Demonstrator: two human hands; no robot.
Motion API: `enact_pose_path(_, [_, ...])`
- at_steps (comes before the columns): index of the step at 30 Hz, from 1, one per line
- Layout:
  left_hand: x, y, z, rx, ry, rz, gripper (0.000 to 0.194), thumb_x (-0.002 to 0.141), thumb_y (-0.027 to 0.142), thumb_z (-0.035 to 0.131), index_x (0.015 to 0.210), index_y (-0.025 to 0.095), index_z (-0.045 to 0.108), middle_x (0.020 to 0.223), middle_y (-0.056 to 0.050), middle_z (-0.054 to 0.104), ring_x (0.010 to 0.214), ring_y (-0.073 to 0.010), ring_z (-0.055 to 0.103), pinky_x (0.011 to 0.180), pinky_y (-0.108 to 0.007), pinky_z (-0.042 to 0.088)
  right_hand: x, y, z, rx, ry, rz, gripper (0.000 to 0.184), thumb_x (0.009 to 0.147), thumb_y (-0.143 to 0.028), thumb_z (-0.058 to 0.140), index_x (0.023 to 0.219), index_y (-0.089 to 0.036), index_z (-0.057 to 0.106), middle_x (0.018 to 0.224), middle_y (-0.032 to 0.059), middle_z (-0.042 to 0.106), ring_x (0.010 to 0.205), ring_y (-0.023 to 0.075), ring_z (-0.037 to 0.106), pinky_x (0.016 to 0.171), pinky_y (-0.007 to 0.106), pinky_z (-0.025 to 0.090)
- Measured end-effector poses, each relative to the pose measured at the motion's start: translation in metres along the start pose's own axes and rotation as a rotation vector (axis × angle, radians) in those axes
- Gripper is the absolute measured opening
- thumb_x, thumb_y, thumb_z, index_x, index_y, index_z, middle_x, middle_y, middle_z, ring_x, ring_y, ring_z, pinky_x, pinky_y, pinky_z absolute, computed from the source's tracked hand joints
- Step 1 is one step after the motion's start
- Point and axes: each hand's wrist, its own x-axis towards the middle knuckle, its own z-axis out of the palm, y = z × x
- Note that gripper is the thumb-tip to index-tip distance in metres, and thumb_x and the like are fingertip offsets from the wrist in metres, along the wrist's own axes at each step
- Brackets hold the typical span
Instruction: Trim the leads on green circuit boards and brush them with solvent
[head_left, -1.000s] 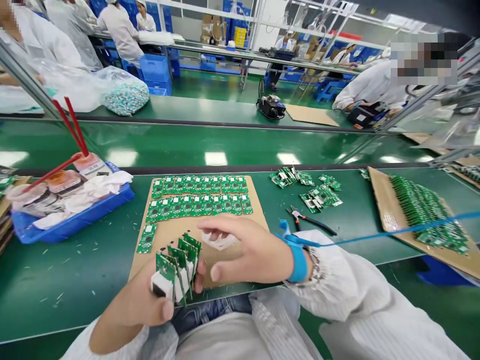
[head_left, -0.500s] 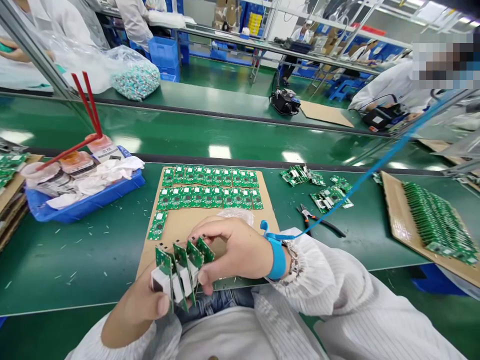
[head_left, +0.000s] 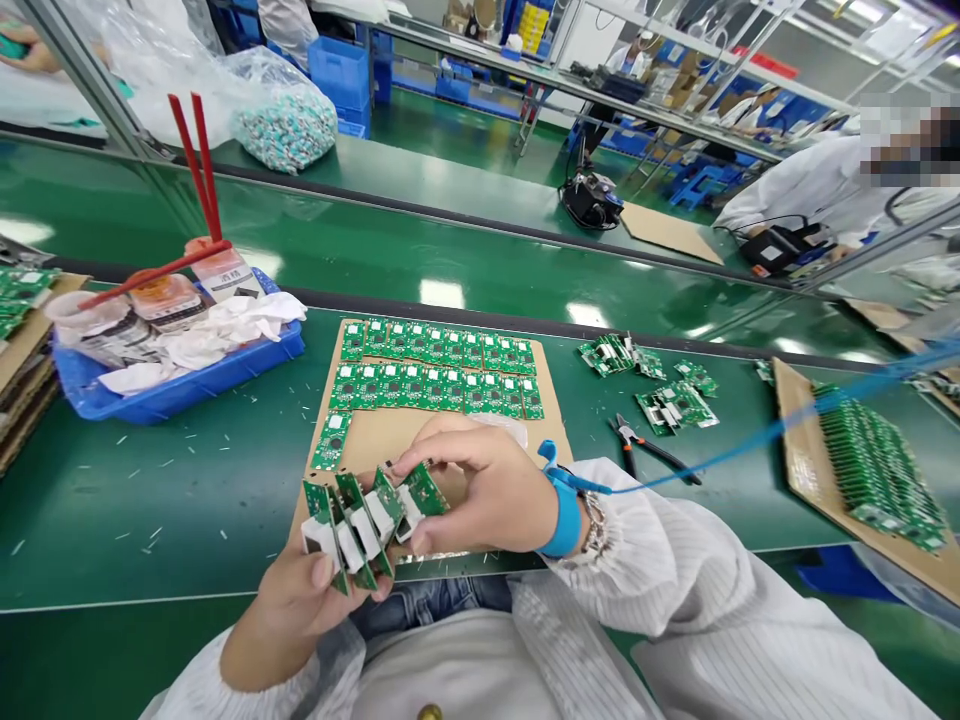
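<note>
Your left hand point(head_left: 296, 600) is closed on a fanned stack of green circuit boards point(head_left: 360, 525), long axes pointing away from you; your right hand point(head_left: 480, 490), half-closed, pinches the rightmost board.

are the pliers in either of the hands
No, the black-handled pliers lie on the green bench, while the left hand and right hand hold green circuit boards.

On the desk point(head_left: 150, 510), two rows of circuit boards point(head_left: 439, 365) lie on a cardboard sheet point(head_left: 390, 440), with a plastic tray point(head_left: 180, 393) to their left; to their right lie pliers point(head_left: 645, 447) and loose boards point(head_left: 673, 408), and further right a second cardboard sheet point(head_left: 799, 470) carries packed rows of boards point(head_left: 874, 470)
</note>
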Motion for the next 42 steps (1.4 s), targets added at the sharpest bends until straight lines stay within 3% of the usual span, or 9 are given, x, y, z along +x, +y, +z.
enact_pose_path(5, [0.000, 0.002, -0.009, -0.227, -0.110, 0.088, 0.032, 0.062, 0.026, 0.079, 0.094, 0.027, 0.074, 0.084, -0.003, 0.077, 0.072, -0.0217, 0.072, 0.053, -0.022, 0.058, 0.009, -0.003, -0.002, 0.323, -0.014, 0.335, 0.049, 0.052, -0.052, 0.081, 0.082, -0.017, 0.065, 0.068, -0.0015, 0.058, 0.059, 0.0082, 0.052, 0.050, 0.021, 0.041])
enact_pose_path(8, [-0.007, 0.007, -0.017, -0.221, -0.078, 0.085, 0.032, 0.065, 0.029, 0.077, 0.097, 0.024, 0.074, 0.092, -0.009, 0.076, 0.083, -0.0261, 0.072, 0.058, -0.022, 0.059, 0.021, -0.001, -0.008, 0.411, 0.005, 0.500, 0.050, 0.050, -0.053, 0.080, 0.075, -0.017, 0.058, 0.064, -0.0027, 0.059, 0.055, 0.0077, 0.053, 0.050, 0.021, 0.043])
enact_pose_path(13, [-0.029, 0.017, -0.036, -0.210, 0.014, 0.090, 0.037, 0.063, 0.025, 0.078, 0.099, 0.025, 0.073, 0.091, -0.010, 0.076, 0.081, -0.0263, 0.072, 0.063, -0.025, 0.059, 0.050, 0.015, -0.004, 0.011, -0.108, 0.672, 0.044, 0.060, -0.047, 0.076, 0.085, -0.017, 0.056, 0.053, -0.0089, 0.047, 0.045, 0.0077, 0.048, 0.046, 0.021, 0.037])
enact_pose_path(16, [-0.040, 0.017, -0.049, -0.205, 0.010, 0.041, 0.043, 0.064, 0.026, 0.077, 0.106, 0.029, 0.070, 0.096, -0.009, 0.075, 0.085, -0.0270, 0.071, 0.067, -0.029, 0.059, 0.064, 0.028, 0.014, -0.470, -0.210, 0.648, 0.037, 0.068, -0.042, 0.070, 0.094, -0.018, 0.059, 0.063, -0.0057, 0.054, 0.054, 0.0083, 0.049, 0.053, 0.022, 0.036])
enact_pose_path(18, [-0.043, 0.015, -0.054, -0.205, 0.015, 0.029, 0.044, 0.064, 0.027, 0.077, 0.108, 0.030, 0.070, 0.096, -0.008, 0.075, 0.085, -0.0265, 0.071, 0.067, -0.029, 0.059, 0.070, 0.036, 0.027, -0.641, -0.275, 0.616, 0.021, 0.072, -0.036, 0.066, 0.080, -0.017, 0.061, 0.064, -0.0037, 0.056, 0.058, 0.0089, 0.050, 0.054, 0.022, 0.034])
enact_pose_path(22, [-0.042, 0.012, -0.053, -0.232, 0.021, 0.087, 0.036, 0.065, 0.029, 0.077, 0.100, 0.028, 0.073, 0.091, -0.008, 0.076, 0.078, -0.0237, 0.071, 0.060, -0.024, 0.058, 0.075, 0.049, 0.039, -0.711, -0.349, 0.598, 0.014, 0.071, -0.019, 0.063, 0.059, -0.016, 0.057, 0.058, -0.0024, 0.055, 0.059, 0.0095, 0.050, 0.055, 0.022, 0.032])
enact_pose_path(28, [-0.046, 0.011, -0.063, -0.229, -0.060, 0.027, 0.040, 0.070, 0.028, 0.074, 0.109, 0.031, 0.068, 0.100, -0.008, 0.074, 0.086, -0.0251, 0.070, 0.065, -0.027, 0.056, 0.074, 0.059, 0.031, -0.738, -0.386, 0.558, 0.008, 0.070, -0.023, 0.067, 0.073, -0.016, 0.064, 0.066, -0.0024, 0.060, 0.061, 0.0100, 0.052, 0.055, 0.022, 0.034])
enact_pose_path(36, [-0.048, 0.009, -0.075, -0.224, -0.121, -0.001, 0.039, 0.073, 0.027, 0.071, 0.112, 0.034, 0.066, 0.104, -0.007, 0.072, 0.088, -0.0246, 0.068, 0.066, -0.029, 0.056, 0.058, 0.048, 0.031, -0.765, -0.391, 0.413, 0.037, 0.073, -0.018, 0.063, 0.111, -0.018, 0.061, 0.110, 0.0068, 0.059, 0.096, 0.0179, 0.055, 0.079, 0.029, 0.043])
enact_pose_path(42, [-0.050, 0.009, -0.067, -0.225, -0.096, 0.032, 0.038, 0.071, 0.027, 0.074, 0.109, 0.030, 0.069, 0.100, -0.009, 0.074, 0.082, -0.0233, 0.070, 0.061, -0.026, 0.056, 0.044, 0.032, 0.040, -1.005, -0.449, 0.460, 0.054, 0.071, -0.046, 0.067, 0.117, -0.020, 0.056, 0.105, 0.0087, 0.058, 0.091, 0.0260, 0.059, 0.071, 0.036, 0.047])
